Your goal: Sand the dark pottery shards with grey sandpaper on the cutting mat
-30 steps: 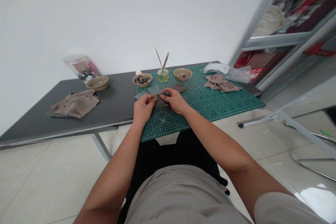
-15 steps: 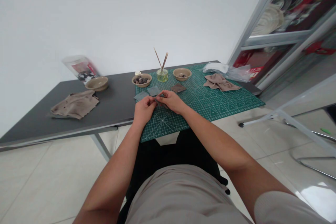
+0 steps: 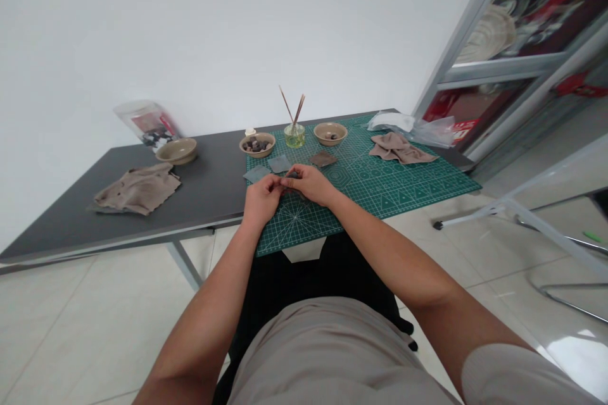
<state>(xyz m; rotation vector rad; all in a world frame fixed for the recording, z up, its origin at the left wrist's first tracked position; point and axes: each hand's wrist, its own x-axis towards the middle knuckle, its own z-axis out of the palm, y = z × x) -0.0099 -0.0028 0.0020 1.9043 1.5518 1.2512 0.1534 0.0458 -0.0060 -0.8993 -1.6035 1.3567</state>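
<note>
Above the green cutting mat [image 3: 375, 186], my left hand [image 3: 263, 199] and my right hand [image 3: 311, 183] meet fingertip to fingertip. Both are closed in a pinch, and what lies between the fingers is too small and too covered to make out. Just beyond them on the mat are two grey-blue square sheets, one grey sheet [image 3: 279, 164] and another [image 3: 257, 174] partly behind my left hand. A brown square sheet [image 3: 323, 159] lies past my right hand. Farther back stands a tan bowl [image 3: 257, 153] of dark, nut-like or pebble-like pieces.
Behind the sheets are a glass jar [image 3: 294, 137] with thin sticks and a second bowl [image 3: 330, 141] holding a few pieces. Brown cloths lie left [image 3: 137, 190] and right [image 3: 399, 149]. Another bowl [image 3: 176, 153] and a clear container [image 3: 148, 128] stand at left; a plastic bag [image 3: 434, 131] lies back right.
My right hand's fingers have shifted slightly in their pinch, with the index finger a little more raised. My hands stay together over the same spot; the objects on the table have not moved.
</note>
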